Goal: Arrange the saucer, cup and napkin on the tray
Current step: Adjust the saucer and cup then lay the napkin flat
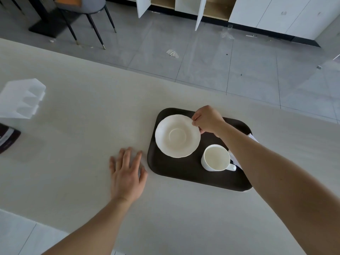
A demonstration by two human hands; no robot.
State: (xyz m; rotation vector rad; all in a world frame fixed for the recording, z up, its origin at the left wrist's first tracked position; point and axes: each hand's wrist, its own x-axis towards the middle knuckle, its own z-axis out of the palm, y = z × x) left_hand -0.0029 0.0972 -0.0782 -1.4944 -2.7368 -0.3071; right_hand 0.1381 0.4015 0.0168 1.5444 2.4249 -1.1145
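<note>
Right hand (207, 119) fingers pinch the rim of the cream scalloped ceramic saucer (177, 136) over the dark rounded tray (184, 173); slipping, it could strike the white handled cup (216, 157), left hand (127, 172) flat, empty.

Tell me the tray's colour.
Dark brown, nearly black; the tray shows best in the head view.

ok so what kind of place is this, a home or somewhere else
Probably a dining or café-style room still being set up, though I can't be sure: a long pale table, white cabinets standing open and empty, a padded chair, and scraps of wrapping on the tiled floor.
</note>
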